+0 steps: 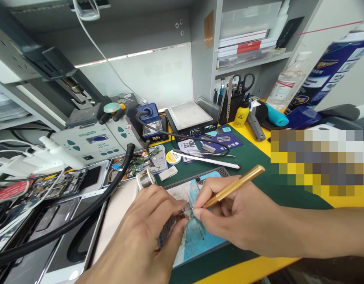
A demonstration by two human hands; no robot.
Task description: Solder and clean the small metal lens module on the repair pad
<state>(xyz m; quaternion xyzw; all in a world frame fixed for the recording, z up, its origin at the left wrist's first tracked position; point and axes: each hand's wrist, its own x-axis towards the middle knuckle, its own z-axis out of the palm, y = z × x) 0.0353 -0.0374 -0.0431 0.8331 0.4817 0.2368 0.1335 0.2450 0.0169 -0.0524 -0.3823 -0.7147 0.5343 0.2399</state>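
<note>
Two hands meet over the blue work mat (196,236) on the desk (259,165) — left hand (146,236) pinches a small circuit board (176,219) just above the mat, right hand (229,221) grips a gold-handled tool (235,184) like a pen, tip touching the board. Solder spool (145,179) sits just behind — hot-air hose (81,213) runs left.

The yellow workbench (253,272) carries a green mat (259,173) — on it lie a blue work pad (196,240), a white pen (213,160) and a round solder tin (173,157). Further back stand a hot plate (189,118), a grey soldering station (93,144) and a tray of circuit boards (140,163) — phones (60,221) crowd the left side.
</note>
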